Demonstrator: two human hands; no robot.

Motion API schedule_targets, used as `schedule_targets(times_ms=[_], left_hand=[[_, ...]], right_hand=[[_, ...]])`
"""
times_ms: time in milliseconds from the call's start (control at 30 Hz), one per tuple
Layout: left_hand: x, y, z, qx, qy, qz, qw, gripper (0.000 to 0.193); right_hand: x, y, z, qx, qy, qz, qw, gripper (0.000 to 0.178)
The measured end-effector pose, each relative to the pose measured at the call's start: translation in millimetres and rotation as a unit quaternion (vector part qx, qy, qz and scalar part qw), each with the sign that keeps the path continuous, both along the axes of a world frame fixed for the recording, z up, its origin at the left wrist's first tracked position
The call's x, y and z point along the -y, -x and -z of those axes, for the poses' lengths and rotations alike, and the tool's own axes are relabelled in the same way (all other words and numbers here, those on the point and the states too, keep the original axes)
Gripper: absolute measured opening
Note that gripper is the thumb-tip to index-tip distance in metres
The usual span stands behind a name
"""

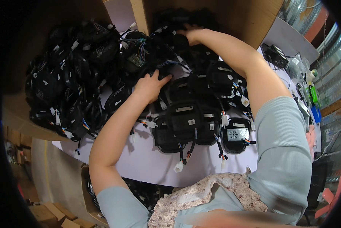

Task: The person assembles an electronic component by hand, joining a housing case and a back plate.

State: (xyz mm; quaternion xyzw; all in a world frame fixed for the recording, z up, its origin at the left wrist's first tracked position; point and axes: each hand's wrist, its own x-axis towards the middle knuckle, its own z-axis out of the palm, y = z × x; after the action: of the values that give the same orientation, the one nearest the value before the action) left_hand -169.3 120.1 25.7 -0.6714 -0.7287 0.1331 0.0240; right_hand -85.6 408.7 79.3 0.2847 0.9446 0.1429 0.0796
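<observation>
My left hand (149,88) lies among black plastic units in the middle of the table, thumb and forefinger spread apart. Its fingertips touch dark parts, and I see nothing gripped in it. Farther off, my right hand (193,35) reaches to dark units at the mouth of a cardboard box (239,19). Its visible fingers are stretched out; shadow hides the rest. Between the hands lies an exposed circuit board (137,60) with thin coloured wires. Nearer me, rounded black units (183,119) are stacked in overlapping layers, with wires and white connectors (178,166) hanging off them.
A large heap of similar black units (75,79) fills the left side, beside cardboard. One unit with a silver plate (237,134) sits at the right. A black device (275,56) and a green item (314,95) lie along the right edge. Below the table's front edge stands a carton (87,190).
</observation>
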Motion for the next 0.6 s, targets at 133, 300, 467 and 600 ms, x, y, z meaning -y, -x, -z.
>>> schedule_targets(times_ms=[133, 300, 467, 600], left_hand=[[-3, 20, -3, -0.04, -0.191, 0.061, 0.979, 0.066], [8, 48, -11, 0.046, -0.338, -0.031, 0.939, 0.043], [51, 59, -38, 0.284, -0.458, -0.159, 0.827, 0.037], [108, 53, -51, 0.54, -0.434, -0.189, 0.696, 0.042]], right_hand=[[-33, 6, 4, -0.024, 0.065, 0.004, 0.998, 0.104], [-31, 6, 12, -0.036, -0.052, -0.055, 0.996, 0.101], [-30, 19, 19, -0.015, -0.086, -0.092, 0.992, 0.091], [-63, 6, 21, -0.065, -0.087, -0.122, 0.987, 0.082]])
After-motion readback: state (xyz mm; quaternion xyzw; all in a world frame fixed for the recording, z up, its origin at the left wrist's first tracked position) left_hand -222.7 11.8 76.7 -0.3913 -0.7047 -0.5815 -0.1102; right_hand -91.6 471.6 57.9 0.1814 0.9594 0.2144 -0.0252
